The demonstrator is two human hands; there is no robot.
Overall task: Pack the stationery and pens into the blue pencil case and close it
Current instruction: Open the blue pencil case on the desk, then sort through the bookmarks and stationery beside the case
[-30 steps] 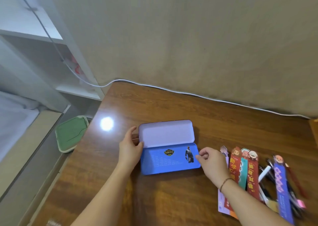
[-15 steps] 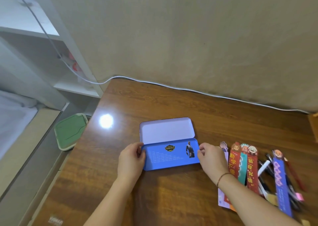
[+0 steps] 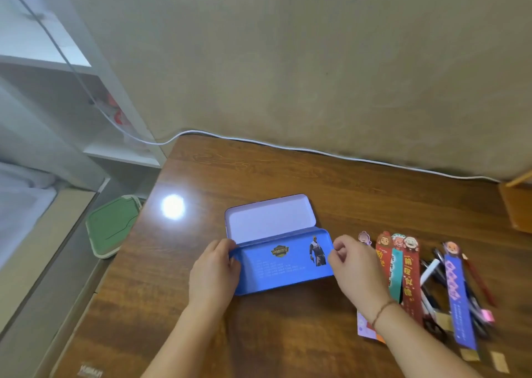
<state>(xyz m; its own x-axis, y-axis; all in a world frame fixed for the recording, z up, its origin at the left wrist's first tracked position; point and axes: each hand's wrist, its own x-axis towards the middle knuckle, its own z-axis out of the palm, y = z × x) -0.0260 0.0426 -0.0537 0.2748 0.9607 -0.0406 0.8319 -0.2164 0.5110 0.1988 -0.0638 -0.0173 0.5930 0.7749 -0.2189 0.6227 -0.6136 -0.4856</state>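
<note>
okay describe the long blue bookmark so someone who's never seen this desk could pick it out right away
On the brown wooden desk, look right of the open blue tin pencil case to the row of paper bookmarks and pens. The long blue bookmark lies apart from the red and teal ones, on top of the pens. It alone is blue, with pink lettering and a cartoon head on top.

Soft, dim indoor light with one hard glare spot

A round white glare [image 3: 173,206] of an overhead lamp burns on the glossy wooden table [image 3: 288,176]. Soft shadows lie under the forearms. The pens [image 3: 472,291] at right are smeared by blur; wide-angle distortion bends the shelf [image 3: 86,89] at the left edge.
</note>
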